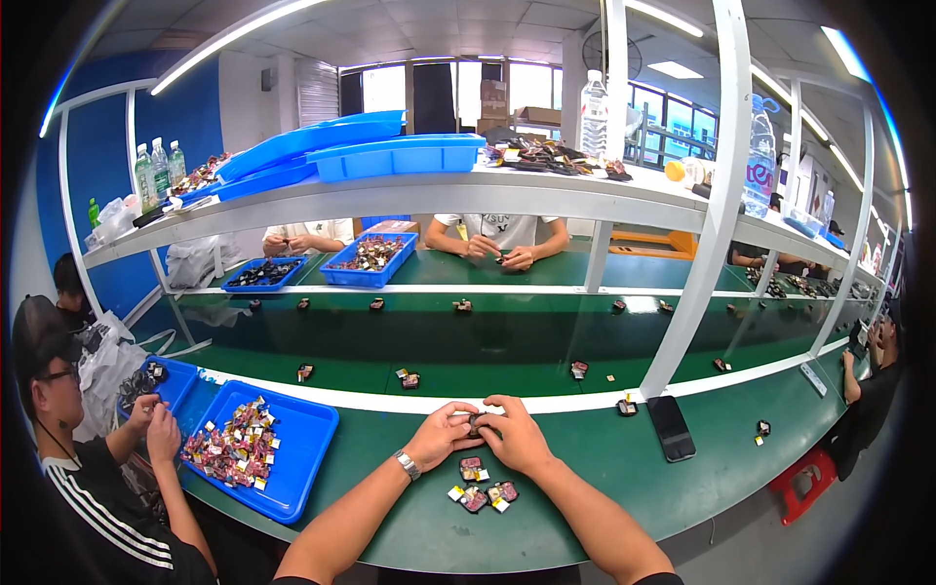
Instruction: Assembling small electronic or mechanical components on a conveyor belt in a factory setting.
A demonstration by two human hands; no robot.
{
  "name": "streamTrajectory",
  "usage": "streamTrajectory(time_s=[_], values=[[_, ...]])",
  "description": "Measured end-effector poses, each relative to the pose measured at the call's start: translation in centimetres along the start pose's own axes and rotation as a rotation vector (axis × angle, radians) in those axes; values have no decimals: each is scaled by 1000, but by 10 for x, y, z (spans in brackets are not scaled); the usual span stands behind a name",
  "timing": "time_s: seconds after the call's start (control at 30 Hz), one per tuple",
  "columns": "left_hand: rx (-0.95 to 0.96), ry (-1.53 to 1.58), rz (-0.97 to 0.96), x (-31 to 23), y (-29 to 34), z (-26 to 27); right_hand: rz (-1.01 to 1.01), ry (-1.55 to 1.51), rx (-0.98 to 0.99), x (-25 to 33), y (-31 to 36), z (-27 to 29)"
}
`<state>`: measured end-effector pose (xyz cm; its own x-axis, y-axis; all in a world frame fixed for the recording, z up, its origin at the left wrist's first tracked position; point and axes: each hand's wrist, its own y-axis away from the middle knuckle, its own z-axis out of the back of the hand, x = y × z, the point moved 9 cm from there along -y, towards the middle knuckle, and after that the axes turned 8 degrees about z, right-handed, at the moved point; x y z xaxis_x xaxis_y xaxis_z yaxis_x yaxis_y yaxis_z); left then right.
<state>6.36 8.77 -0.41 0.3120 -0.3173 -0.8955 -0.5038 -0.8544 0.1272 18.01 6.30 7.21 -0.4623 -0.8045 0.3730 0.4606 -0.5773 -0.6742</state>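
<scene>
Both hands—L, R—pinched shut on small dark part betw. fingertips.

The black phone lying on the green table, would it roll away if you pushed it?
Probably not. The black phone lies flat on the green table, so it would likely slide, not roll. It looks thin and stiff, so it shouldn't bend when lifted. Its glossy face may feel slippery.

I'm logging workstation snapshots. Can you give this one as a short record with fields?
Surface: green bench
Left hand: pinching a small dark part, wristwatch on the wrist
Right hand: on the same part
Below the hands: four small parts
Left: blue tray of small pieces
Right: black phone, lying flat
</scene>
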Motion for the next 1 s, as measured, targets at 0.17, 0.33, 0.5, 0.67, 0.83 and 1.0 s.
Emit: streamTrajectory(time_s=[0.17, 0.33, 0.5, 0.67, 0.83, 1.0], values=[[43, -49, -33, -5, 3, -8, -20, -22, -22, -4, 2, 2], [41, -76, -29, -3, 3, -6, -31, -12, -7, -1, 0, 3], [15, -67, -14, -5, 5, -9, 13, -92, 60, 4, -1, 4], [34, 7, -25, -3, 3, -6, -10, -59, -5, 3, 0, 5], [50, 44, -40, 0, 1, -3, -42, -46, -64, 4, 3, 1], [46, 67, -49, -4, 4, -4, -16, -110, -81, 4, 2, 1]])
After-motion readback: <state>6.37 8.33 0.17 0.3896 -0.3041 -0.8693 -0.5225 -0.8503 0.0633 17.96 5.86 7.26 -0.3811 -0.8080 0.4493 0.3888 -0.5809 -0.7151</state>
